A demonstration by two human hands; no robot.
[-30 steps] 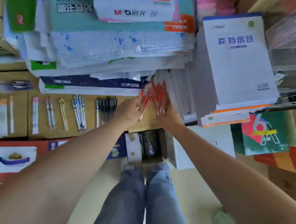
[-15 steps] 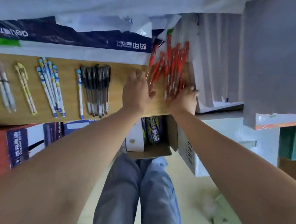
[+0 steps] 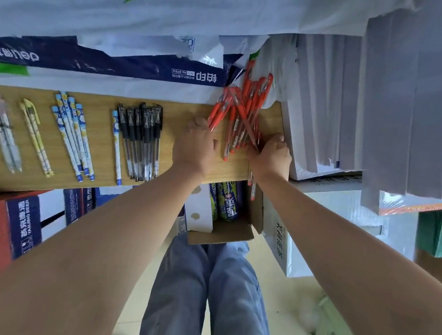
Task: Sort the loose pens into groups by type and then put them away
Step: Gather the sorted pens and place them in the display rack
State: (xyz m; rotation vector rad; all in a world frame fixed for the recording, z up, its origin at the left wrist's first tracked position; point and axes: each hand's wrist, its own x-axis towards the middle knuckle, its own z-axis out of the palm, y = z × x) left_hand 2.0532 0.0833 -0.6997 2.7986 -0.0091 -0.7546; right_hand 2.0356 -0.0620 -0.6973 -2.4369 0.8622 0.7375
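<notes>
Head view, looking down at a wooden shelf [image 3: 101,134]. At its right end, a loose heap of red pens [image 3: 244,110], crossed over each other, just beside paper stacks [image 3: 329,96].

Left hand [image 3: 195,143] knuckles up against the heap's left side, fingers bent, fingertips hidden: cannot tell whether holding anything. Right hand [image 3: 271,156] curled at the heap's right side, seemingly pinching 1 slanted pen.

Probably light, stiff, smooth plastic, apt to roll and slip apart. Best squared between both palms, then gripped round the barrels' middle as 1 bundle.

1 red pen poking over the front edge under the right wrist, at risk of dropping. Far ends of the heap blurred against torn wrapping [image 3: 210,74]; exact count unreadable.

Further left, black pens [image 3: 143,138] and patterned pens [image 3: 73,137] in neat rows, well apart from the heap.
</notes>
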